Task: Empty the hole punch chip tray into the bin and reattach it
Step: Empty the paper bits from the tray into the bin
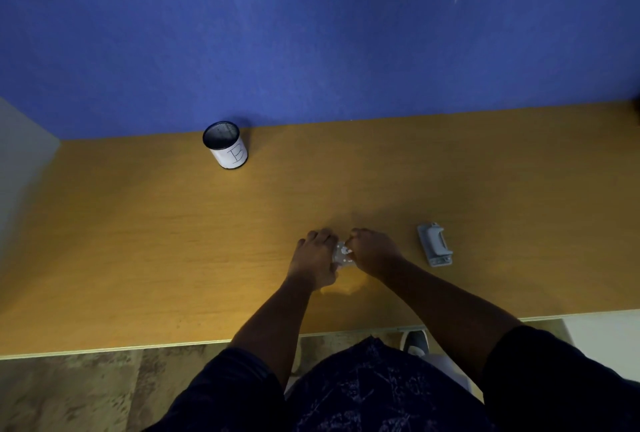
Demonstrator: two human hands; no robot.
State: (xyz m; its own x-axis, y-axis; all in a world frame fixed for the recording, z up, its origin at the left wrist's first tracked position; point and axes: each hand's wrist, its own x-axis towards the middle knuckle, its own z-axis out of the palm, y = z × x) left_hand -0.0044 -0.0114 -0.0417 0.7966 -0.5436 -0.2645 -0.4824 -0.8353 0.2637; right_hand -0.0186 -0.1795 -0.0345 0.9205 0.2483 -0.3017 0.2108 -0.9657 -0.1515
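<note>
Your 2 hands, left (317,258) and right (372,251), gripped the clear plastic chip tray (344,254) at lower centre, off the grey metal hole punch (435,244). Emptying into the paper-wrapped mesh bin (225,144), upper left, and reattaching looked undone.

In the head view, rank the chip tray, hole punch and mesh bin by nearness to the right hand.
From the right hand:
1. Chip tray, gripped between both hands, at its left.
2. Hole punch, on the desk just to its right.
3. Mesh bin, far left by the blue wall.
</note>
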